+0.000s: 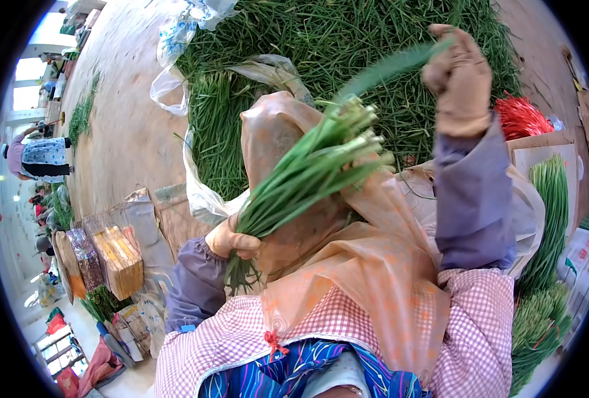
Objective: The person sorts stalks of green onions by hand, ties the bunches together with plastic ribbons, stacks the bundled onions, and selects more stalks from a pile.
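Left hand (233, 240), eight o'clock: wrapped round the bunch of green stalks (308, 172), centre, pale ends toward one o'clock. Right hand (455, 83), two o'clock: forearm upright, fingers curled, pinching blurred blade (394, 69). Green heap (347, 33): twelve o'clock.

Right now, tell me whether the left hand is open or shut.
Shut: the left hand grips the green bunch, its digits curled across the leaves, which hang out below it in the picture.

Bunch (301, 179) above the apron (354, 272), loose greens (367, 30) beyond — bundles (550, 205) at right, apparently a box (119, 268) at left.
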Motion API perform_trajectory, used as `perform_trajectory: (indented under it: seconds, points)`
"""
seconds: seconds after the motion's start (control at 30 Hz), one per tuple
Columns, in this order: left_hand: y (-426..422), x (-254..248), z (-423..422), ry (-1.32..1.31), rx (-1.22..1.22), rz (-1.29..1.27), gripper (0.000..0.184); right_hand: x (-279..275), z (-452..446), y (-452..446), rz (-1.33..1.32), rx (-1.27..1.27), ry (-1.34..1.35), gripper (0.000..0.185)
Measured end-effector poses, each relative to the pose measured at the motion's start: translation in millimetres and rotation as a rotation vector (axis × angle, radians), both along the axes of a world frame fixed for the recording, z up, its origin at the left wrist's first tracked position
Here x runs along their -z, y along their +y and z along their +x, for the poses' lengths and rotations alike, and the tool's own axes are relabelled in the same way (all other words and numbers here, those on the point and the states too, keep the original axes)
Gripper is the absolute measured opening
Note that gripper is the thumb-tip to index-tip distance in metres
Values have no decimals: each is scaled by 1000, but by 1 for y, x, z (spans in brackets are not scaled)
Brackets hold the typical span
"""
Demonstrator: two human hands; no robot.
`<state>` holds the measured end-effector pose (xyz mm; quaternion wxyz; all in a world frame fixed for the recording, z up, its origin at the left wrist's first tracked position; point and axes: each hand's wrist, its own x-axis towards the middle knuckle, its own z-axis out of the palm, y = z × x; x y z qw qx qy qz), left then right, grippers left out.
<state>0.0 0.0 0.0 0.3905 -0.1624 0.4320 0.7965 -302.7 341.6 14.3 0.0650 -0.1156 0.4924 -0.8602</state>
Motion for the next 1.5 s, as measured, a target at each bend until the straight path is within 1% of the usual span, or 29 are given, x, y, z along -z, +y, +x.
perform_trajectory:
  seconds: [0.03, 0.1, 0.13, 0.17, 0.2, 0.23, 0.27, 0.3, 0.33, 0.37, 0.4, 0.47, 0.53, 0.57, 0.63, 0.7, 0.8, 0.83, 0.9, 0.97, 1.03, 1.13, 1.23, 1.3, 1.33, 1.43, 1.5]
  points:
    - [1, 4, 4, -6, -44, 86, 62, 12, -17, 27, -21, -116, 9, 22]
    - [7, 9, 5, 6, -131, 221, 56, 34, -31, 51, 773, 111, -50, 26]
    - [14, 12, 5, 12, -169, 277, 55, 61, -28, 69, 1310, 89, 202, 40]
    - [19, 13, 3, 11, -210, 329, 54, 108, -13, 84, 1620, 192, 404, 60]
    - [21, 14, 2, 10, -210, 340, 53, 75, 20, 64, 1502, 39, 253, 67]
    - [22, 16, 3, 6, -216, 356, 53, 47, 49, 38, 1052, -26, -89, 61]
    - [23, 15, 7, -6, -224, 364, 53, 48, 69, 26, 613, -142, -230, 56]
    - [22, 15, 7, -8, -225, 369, 53, 22, 84, 13, 434, -324, -384, 50]
    - [24, 15, 3, 38, -202, 359, 48, 10, 93, 1, 360, -499, -426, 45]
    - [24, 12, 1, 35, -200, 338, 48, -1, 104, -18, 414, -574, -421, 41]
    - [25, 10, 1, 35, -196, 321, 49, -3, 121, -42, 329, -518, -381, 39]
    - [28, 9, 0, 30, -210, 325, 50, 11, 134, -63, 476, -415, -28, 34]
    - [32, 10, 5, 13, -255, 361, 53, 29, 134, -73, 782, -279, 492, 29]
    - [33, 10, 7, 5, -281, 379, 55, 31, 137, -73, 842, -277, 649, 27]
    - [33, 11, 10, -27, -303, 410, 56, 28, 143, -70, 918, -442, 776, 22]
    - [30, 19, 10, -25, -279, 437, 57, 21, 145, -60, 953, -779, 708, 17]
    - [30, 19, 9, -8, -290, 453, 57, -10, 147, -49, 896, -1085, 700, 7]
    - [31, 18, 8, -6, -298, 451, 57, -5, 149, -49, 930, -1256, 664, 10]
    - [30, 18, 6, -12, -306, 482, 56, -26, 129, -37, 807, -1251, 456, 14]
    - [32, 18, 9, -23, -324, 507, 56, -33, 91, -10, 587, -1103, 75, 17]
    - [33, 18, 9, -30, -337, 520, 55, -11, 76, 9, 819, -562, -45, 18]
    - [34, 16, 9, -32, -346, 531, 56, -3, 88, 0, 430, -193, -229, 16]
    - [32, 25, 9, -15, -308, 535, 58, -27, 106, -32, 241, -309, -351, 17]
    - [29, 33, 10, -4, -285, 582, 58, -13, 111, -57, 189, -338, -233, 14]
    - [28, 35, 11, 0, -280, 600, 58, -12, 115, -66, 130, -362, -350, 9]
    - [26, 39, 13, 14, -273, 654, 59, -20, 94, -52, 51, -180, -260, 6]
    - [24, 45, 16, 22, -267, 698, 58, -4, 41, -6, -100, 171, -206, 9]
